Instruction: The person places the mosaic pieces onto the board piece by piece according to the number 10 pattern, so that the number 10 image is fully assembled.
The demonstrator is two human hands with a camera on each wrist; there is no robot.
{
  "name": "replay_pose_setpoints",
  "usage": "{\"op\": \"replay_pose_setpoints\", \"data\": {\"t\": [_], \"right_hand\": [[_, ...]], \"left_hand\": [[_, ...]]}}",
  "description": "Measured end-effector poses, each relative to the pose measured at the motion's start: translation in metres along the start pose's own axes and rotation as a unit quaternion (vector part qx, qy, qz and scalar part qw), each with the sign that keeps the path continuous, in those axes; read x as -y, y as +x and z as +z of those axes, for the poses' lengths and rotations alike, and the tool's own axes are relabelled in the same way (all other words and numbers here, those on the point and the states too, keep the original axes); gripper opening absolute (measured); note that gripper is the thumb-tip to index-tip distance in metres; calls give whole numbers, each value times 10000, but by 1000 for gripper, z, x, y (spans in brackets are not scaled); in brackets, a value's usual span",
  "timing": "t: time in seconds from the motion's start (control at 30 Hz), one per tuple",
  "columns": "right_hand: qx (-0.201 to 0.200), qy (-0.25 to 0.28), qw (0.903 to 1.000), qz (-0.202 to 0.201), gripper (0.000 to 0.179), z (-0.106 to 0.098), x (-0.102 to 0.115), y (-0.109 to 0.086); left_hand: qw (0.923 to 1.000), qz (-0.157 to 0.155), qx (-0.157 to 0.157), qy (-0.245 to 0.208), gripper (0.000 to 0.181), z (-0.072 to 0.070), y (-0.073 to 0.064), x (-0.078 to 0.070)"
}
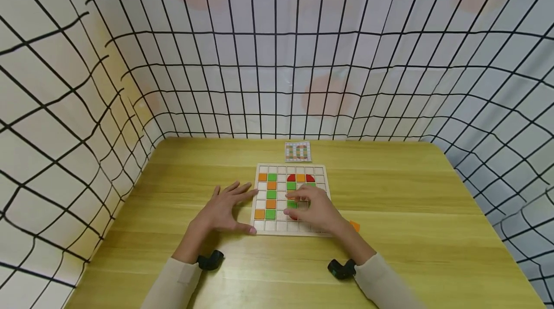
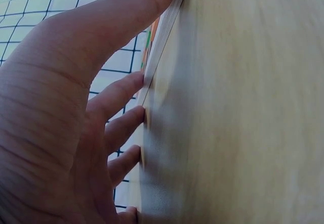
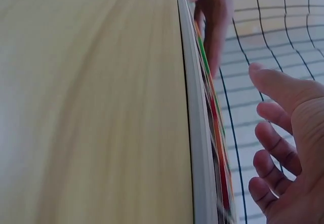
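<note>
A white grid board (image 1: 282,225) lies on the table, with green, orange and red pieces set in its squares. My left hand (image 1: 224,207) is spread beside the board's left edge, thumb at the near corner and index fingertip at the side. Over the board's right half hovers my right hand (image 1: 315,207), covering some pieces there. In the right wrist view, that right hand (image 3: 296,143) has its thumb apart from its loosely bent fingers, nothing between them. Left of it stand a green tile (image 1: 271,194) and other tiles in a column; red rounded pieces (image 1: 291,177) sit near the top.
A small printed card (image 1: 298,152) with a coloured grid pattern lies behind the board. An orange piece (image 1: 355,225) shows on the table beside my right wrist. Black netting (image 1: 277,66) over pale walls surrounds the wooden table (image 1: 411,212) at the back and sides.
</note>
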State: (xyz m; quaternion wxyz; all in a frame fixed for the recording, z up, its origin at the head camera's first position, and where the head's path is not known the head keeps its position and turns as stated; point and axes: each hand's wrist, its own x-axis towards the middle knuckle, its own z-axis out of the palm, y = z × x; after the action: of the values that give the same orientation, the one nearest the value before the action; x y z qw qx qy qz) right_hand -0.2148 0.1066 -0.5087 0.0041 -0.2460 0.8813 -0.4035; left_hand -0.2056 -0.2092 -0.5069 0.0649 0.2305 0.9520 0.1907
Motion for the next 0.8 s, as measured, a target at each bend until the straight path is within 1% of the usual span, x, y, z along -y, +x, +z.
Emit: {"op": "replay_pose_setpoints", "data": {"t": [0.1,0.27,0.57,0.8], "right_hand": [[-123,-27,9999,36,42,-14,-9,-9],[-290,-229,9992,164,43,-37,-24,-27],[-409,-294,9969,610,42,-69,-49,-64],[-548,-404,9965,482,43,-87,-65,-89]], "left_hand": [[10000,21,4,-9,110,0,0,-1],[10000,21,-12,-39,109,-1,-1,-2],[10000,2,-30,-36,111,-1,-2,-2],[10000,-29,-27,-56,111,0,-1,-2]]}}
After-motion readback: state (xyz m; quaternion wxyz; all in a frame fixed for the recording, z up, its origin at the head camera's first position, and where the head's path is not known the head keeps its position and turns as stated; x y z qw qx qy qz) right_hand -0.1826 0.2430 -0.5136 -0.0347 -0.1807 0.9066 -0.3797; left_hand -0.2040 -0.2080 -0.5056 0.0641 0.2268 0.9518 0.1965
